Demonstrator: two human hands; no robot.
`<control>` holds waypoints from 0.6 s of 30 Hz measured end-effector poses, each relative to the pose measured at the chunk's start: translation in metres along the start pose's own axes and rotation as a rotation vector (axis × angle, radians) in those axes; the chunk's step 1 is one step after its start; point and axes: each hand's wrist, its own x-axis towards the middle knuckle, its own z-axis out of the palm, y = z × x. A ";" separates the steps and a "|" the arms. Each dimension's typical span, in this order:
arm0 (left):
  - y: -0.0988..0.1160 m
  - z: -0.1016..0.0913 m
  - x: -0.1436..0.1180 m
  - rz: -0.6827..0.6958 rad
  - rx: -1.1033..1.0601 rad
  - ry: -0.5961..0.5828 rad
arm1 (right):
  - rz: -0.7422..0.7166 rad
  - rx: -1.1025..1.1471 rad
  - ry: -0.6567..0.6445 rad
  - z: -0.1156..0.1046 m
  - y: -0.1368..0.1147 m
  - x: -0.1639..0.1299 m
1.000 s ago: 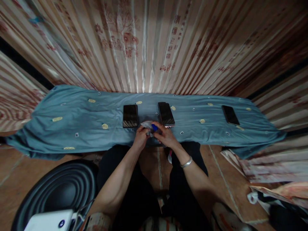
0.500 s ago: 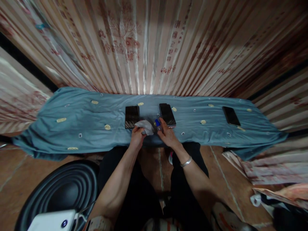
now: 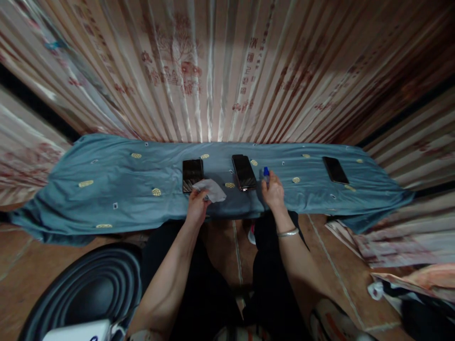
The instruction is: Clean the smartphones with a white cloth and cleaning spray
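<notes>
My left hand (image 3: 197, 206) pinches a thin whitish wipe (image 3: 212, 190), which overlaps the lower edge of a dark phone (image 3: 192, 173) lying on the cloth. My right hand (image 3: 273, 191) is closed around a small clear bottle with a blue cap (image 3: 266, 170); most of its body is hidden by the fingers. Between the two hands rests another dark phone (image 3: 243, 171), apparently stacked on something of similar shape. Neither hand touches it.
A blue patterned cloth (image 3: 135, 175) covers the narrow table. A third dark phone (image 3: 335, 170) lies toward its right end. Pleated curtains (image 3: 227, 71) hang behind. At lower left, a black ribbed round object (image 3: 88, 284) stands beside a white device (image 3: 78, 331).
My right hand has moved right with the blue-capped bottle, away from the wipe and past the middle phone. My left hand still holds the wipe, now spread out more. The view has shifted slightly.
</notes>
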 end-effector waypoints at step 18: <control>-0.012 0.004 -0.006 -0.095 0.075 -0.071 | -0.145 0.174 0.002 -0.003 -0.013 -0.015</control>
